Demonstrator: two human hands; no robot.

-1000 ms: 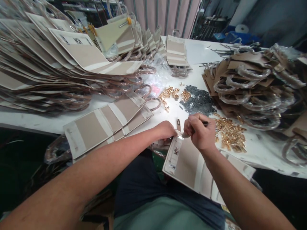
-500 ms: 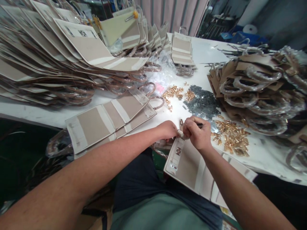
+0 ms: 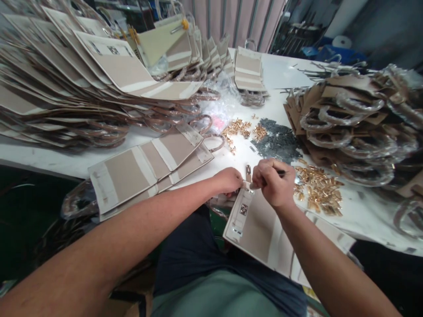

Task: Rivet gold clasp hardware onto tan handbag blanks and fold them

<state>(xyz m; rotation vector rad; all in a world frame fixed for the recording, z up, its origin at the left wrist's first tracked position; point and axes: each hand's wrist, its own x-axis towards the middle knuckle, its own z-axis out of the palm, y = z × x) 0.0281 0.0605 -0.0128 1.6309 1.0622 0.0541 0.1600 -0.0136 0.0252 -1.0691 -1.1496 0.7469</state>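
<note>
A beige bag panel (image 3: 259, 233) with white strips lies tilted over the near edge of the table, partly off it. Along its left end sit small metal fittings (image 3: 243, 209). My left hand (image 3: 229, 181) is closed at the panel's far corner, its fingers curled on the edge. Just to the right, my right hand (image 3: 275, 181) is closed round a small tool whose dark end (image 3: 281, 173) shows above the fist. The tool's tip comes down near the corner fitting and is partly hidden. A small tab with a metal plate (image 3: 248, 171) sticks out beyond the corner.
Gold metal pieces (image 3: 322, 189) lie right of my hands, with dark flat plates (image 3: 277, 140) and smaller gold parts (image 3: 238, 127) behind. Two bag panels (image 3: 132, 176) rest on the left. Large stacks of panels (image 3: 112, 66) and plastic-wrapped handles (image 3: 346, 136) flank the table.
My right hand has lifted slightly and shifted a little right, uncovering more of the panel's corner. The left hand has barely moved, still at the edge.
</note>
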